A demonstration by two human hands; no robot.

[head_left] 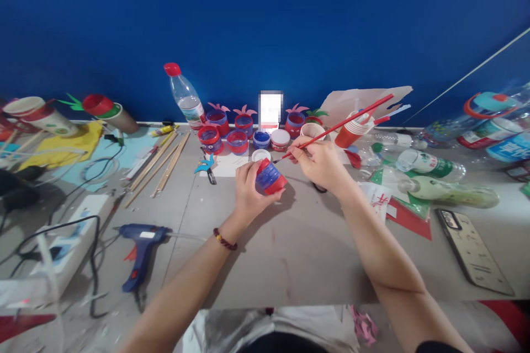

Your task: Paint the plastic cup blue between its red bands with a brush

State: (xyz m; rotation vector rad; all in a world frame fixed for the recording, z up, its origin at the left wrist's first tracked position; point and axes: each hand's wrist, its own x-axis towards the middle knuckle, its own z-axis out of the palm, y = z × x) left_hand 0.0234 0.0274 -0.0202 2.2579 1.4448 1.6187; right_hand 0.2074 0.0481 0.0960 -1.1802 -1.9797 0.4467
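Observation:
Tilted in my left hand (249, 187) is a small red cup (271, 176) with a blue painted band round its middle. My right hand (317, 162) grips a long red-handled paintbrush (343, 123), its dark tip close to the cup's upper side; whether it touches I cannot tell. Just beyond the hands stand an open jar of blue paint (261, 138), a lidded jar (280, 139) and a white lid (261, 156). Several red and blue painted cups (237, 143) are grouped behind, some with pink leaf-shaped tops. A white paper cup (312, 131) stands behind my right hand.
To the left lie a blue hot glue gun (143, 251), wooden sticks (169, 165), a cutter (212, 176) and a power strip (74, 242). A clear bottle (187, 96) stands behind. Rightward are a brush-filled cup (351, 129), plastic bottles (433, 164) and a phone (474, 251).

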